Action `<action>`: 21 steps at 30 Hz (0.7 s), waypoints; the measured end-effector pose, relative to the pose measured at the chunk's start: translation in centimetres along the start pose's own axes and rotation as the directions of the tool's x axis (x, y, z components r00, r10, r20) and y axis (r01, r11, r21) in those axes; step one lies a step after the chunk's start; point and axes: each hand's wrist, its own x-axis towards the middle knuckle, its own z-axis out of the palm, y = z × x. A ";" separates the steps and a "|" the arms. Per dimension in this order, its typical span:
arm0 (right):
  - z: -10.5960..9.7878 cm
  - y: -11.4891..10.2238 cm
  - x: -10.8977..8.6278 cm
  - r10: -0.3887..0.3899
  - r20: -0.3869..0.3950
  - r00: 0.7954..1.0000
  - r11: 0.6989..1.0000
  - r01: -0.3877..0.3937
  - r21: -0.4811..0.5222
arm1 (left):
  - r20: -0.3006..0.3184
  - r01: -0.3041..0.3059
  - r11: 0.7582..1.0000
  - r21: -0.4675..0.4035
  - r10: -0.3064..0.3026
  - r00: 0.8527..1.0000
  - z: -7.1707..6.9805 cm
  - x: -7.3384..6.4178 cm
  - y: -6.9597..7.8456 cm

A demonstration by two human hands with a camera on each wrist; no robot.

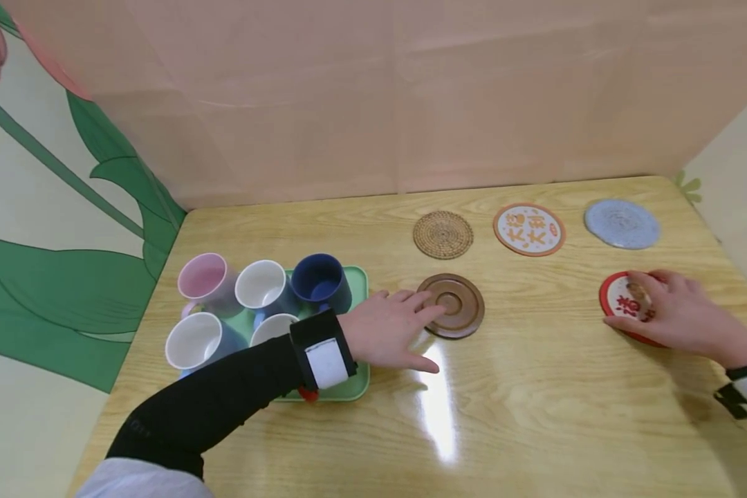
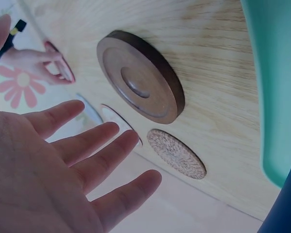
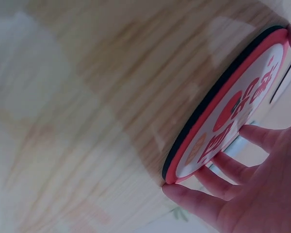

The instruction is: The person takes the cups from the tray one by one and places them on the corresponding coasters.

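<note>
Grips red-rimmed coaster (image 1: 622, 299) by the edge with right hand (image 1: 685, 315), right side of desk (image 1: 523, 401). Holds left hand (image 1: 389, 328) spread wide near brown coaster (image 1: 459, 304), right of green tray (image 1: 360, 286).

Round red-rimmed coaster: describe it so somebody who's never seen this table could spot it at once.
On the light wood-grain table, go to the right end and find the pale blue round mat. Just nearer the camera, held in the person's right grip, lies the round red-rimmed coaster. Unlike the blue mat, it has a white centre with red lettering.
</note>
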 end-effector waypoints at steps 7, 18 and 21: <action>-0.3 -2.3 0.9 -0.073 -0.006 0.997 0.997 0.073 0.037 | -0.007 0.011 1.000 0.002 -0.011 1.000 0.1 -0.1 0.0; -0.2 -5.3 2.6 -0.086 0.038 0.996 0.995 0.084 0.046 | 0.004 0.009 1.000 -0.006 -0.009 1.000 0.1 -0.1 0.1; -0.3 -5.9 2.7 -0.084 0.041 0.996 0.995 0.082 0.047 | 0.004 0.009 1.000 0.001 -0.009 1.000 0.1 -0.1 0.1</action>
